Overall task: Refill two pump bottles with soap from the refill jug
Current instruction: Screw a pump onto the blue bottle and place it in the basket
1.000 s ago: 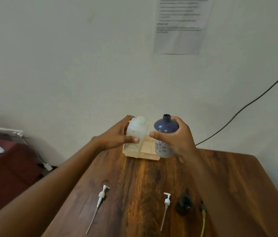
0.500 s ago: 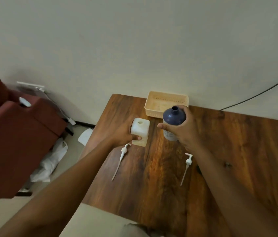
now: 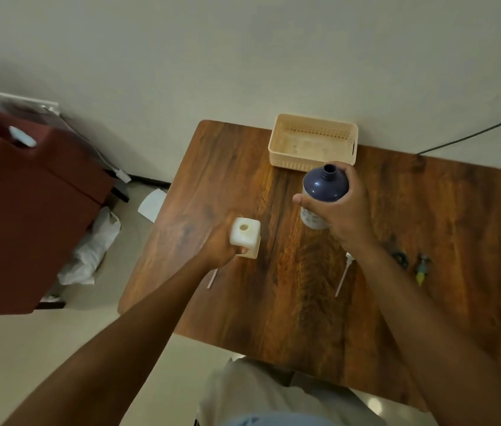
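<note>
Standing over a wooden table (image 3: 320, 302), the person holds one bottle in each hand; the left hand (image 3: 220, 252) grips a square white bottle (image 3: 244, 236) from its left side, fingers curled round it, thumb on its near face, its round mouth open and facing up; whether the bottle's base touches the wood cannot be told. The right hand (image 3: 340, 210) wraps round a dark blue bottle (image 3: 324, 187) with a pale lower body, thumb across the near side, fingers behind, its neck uncapped; this bottle stands upright, just in front of a cream basket (image 3: 277, 139) at the table's far edge against the wall. Two white pumps lie on the table; the left pump (image 3: 212, 278) is mostly hidden under the left wrist, only its tube showing, and the right pump (image 3: 344, 275) lies beside the right forearm. A small dark thing (image 3: 400, 259) and a yellow-tipped thing (image 3: 421, 270) lie further right, too blurred to tell. A dark red chair (image 3: 21, 210) stands to the left of the table.
</note>
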`<state>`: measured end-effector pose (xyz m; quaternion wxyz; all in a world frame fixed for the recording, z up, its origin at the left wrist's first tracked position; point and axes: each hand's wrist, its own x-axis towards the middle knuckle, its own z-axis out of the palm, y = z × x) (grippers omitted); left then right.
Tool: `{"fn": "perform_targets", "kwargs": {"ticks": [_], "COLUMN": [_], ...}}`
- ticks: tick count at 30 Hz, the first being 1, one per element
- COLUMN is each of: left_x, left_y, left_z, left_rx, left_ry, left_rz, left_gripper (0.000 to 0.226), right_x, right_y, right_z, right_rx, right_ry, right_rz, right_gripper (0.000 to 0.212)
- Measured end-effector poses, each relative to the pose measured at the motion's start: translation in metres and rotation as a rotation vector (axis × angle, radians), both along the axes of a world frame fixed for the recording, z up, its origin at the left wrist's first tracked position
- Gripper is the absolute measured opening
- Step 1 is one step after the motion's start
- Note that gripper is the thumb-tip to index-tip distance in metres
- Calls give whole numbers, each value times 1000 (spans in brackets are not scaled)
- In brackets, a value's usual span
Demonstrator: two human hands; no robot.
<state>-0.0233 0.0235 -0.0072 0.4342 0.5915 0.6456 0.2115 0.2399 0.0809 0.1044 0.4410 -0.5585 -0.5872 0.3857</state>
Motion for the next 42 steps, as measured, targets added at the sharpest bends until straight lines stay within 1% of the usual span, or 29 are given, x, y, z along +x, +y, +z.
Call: {"fn": "perform_targets", "kwargs": {"ticks": [3, 8, 11, 14, 15, 19, 21, 24, 27, 30, 34, 36, 38, 40, 42], "left_x": [1, 3, 5, 16, 23, 58, 84, 125, 171, 214, 264, 285, 301, 312, 318], "left_y": [-4, -3, 2, 9, 14, 39, 50, 62, 70, 75, 78, 76, 70, 65, 59], "left_z": [-6, -13, -13, -1, 4, 24, 30, 32, 24, 9, -9, -18, -25, -32, -38], "left_rx": [5, 26, 21, 10, 32, 188, 235, 270, 227, 165, -53, -136, -190, -205, -179], "left_ry": [38, 53, 60, 110, 123, 207, 244, 248, 278, 265, 301, 290, 303, 332, 339], "left_rz": [-13, -41, -67, -69, -76, -150, -184, -247, -319, -386, -421, -438, -433, -409, -371], "left_gripper": [89, 90, 100, 116, 119, 113, 111, 108, 106, 100, 88, 78, 60, 36, 23], "right_x": [2, 15, 30, 51, 60, 96, 117, 147, 174, 198, 220, 227, 231, 233, 233], "right_y": [-2, -5, -8, -11, -12, -20, -25, -30, -36, -41, -48, -48, -48, -46, -43], "right_z": [-3, -5, -5, -5, -5, -4, -4, -7, -11, -19, -25, -28, -31, -33, -34], "right_rx": [12, 6, 8, 5, 4, 15, 6, 1, 3, -22, -53, -57, -54, -55, -55], "right_ry": [-13, 2, 28, 35, 36, 39, 30, 22, 23, 22, 23, 20, 15, 23, 20], "right_rz": [-5, -39, -57, -91, -107, -191, -233, -289, -343, -377, -408, -418, -426, -426, -422], "right_gripper": [88, 88, 86, 84, 83, 77, 78, 81, 82, 85, 87, 88, 87, 86, 85]}}
